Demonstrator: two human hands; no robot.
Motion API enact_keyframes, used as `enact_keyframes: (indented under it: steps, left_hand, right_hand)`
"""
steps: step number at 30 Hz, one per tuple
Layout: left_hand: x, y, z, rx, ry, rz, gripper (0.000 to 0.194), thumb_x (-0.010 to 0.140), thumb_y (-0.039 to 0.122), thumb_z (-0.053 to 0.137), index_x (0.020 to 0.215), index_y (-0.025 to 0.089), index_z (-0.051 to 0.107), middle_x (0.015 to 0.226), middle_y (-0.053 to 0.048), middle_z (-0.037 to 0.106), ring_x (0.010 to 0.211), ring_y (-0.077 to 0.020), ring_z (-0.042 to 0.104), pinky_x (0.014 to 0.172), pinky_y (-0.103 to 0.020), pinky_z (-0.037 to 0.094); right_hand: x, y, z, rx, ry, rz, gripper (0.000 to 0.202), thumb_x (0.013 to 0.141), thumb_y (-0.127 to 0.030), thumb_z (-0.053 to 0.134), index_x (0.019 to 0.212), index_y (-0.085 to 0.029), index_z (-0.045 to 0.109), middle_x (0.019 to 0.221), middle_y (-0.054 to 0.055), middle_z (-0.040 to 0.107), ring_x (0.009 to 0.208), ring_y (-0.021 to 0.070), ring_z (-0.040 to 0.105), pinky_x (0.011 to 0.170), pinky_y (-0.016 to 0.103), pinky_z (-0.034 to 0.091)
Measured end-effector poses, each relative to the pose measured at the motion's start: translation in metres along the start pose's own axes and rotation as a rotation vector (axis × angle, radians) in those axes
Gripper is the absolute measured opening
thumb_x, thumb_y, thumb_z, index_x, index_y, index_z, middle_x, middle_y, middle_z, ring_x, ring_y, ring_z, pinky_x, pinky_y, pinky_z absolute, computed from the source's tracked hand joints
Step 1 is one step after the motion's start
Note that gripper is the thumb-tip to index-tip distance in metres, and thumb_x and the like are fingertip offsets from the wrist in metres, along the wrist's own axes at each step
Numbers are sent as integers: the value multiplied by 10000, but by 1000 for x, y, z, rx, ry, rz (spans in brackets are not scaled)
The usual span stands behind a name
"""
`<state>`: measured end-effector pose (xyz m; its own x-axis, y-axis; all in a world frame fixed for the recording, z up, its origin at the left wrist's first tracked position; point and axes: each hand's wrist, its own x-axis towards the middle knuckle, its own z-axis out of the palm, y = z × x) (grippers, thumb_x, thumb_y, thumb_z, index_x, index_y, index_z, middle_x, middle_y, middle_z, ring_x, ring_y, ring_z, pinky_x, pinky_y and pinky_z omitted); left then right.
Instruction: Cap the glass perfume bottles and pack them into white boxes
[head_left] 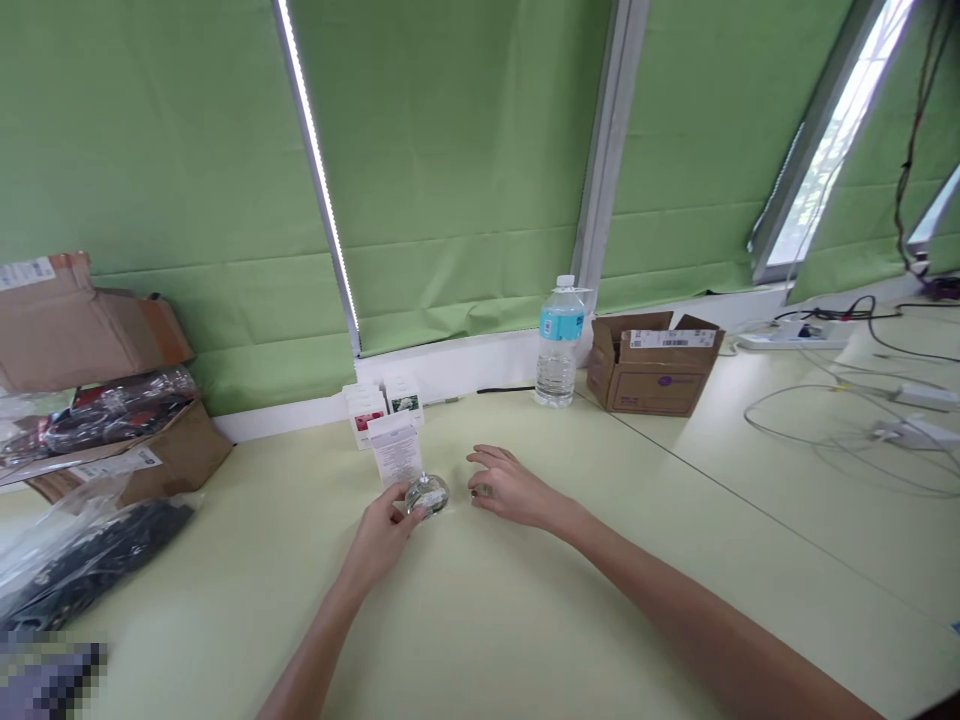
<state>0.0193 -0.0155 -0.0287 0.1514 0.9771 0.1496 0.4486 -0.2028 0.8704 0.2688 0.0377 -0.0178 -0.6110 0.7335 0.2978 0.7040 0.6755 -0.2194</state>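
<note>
My left hand (386, 530) is closed around the left side of a small, round glass bottle (427, 495). The bottle is clear, with a short narrow neck on top, and it is upright at the tabletop. To its right, my right hand (511, 487) is held apart from it with curled fingers. Something small and clear seems to be between the thumb and fingers of that hand, but I cannot make it out. Just behind the bottle stands a white printed paper (396, 448). Small cards with flower pictures (367, 418) stand behind the paper.
A water bottle (559, 345) and an open cardboard box (652, 370) stand by the wall. Stacked boxes (172, 450) and plastic-wrapped dark goods (112, 560) are at left. Cables (795, 385) and a power strip (795, 335) lie at right. A dark pen (506, 389) lies behind.
</note>
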Motion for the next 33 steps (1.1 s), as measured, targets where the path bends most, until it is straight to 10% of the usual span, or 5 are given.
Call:
enact_keyframes:
  steps: [8,15,33]
  left_hand:
    - [-11,-1,5,-39,32,5,399,787,470,532,1079,208,608,692,18,570,615,-123,488,570,-217,356]
    - [-11,1,4,-99,21,-3,393,781,469,550,1063,202,610,785,-6,602,624,-120,485,591,-222,363]
    - [-12,1,3,-38,38,-11,368,797,427,532,1099,224,590,773,7,625,616,-123,496,596,-229,375]
  right_hand:
    - [4,-8,2,90,65,16,115,815,-246,603,815,-194,705,1199,106,607,1243,279,428,1023,418,339]
    - [25,-63,-31,339,216,15,173,872,-284,539,953,-204,668,956,42,689,886,170,602,812,303,452]
    - [44,-81,-23,-18,143,-114,223,894,-194,485,952,-187,700,906,63,679,909,177,565,763,266,412]
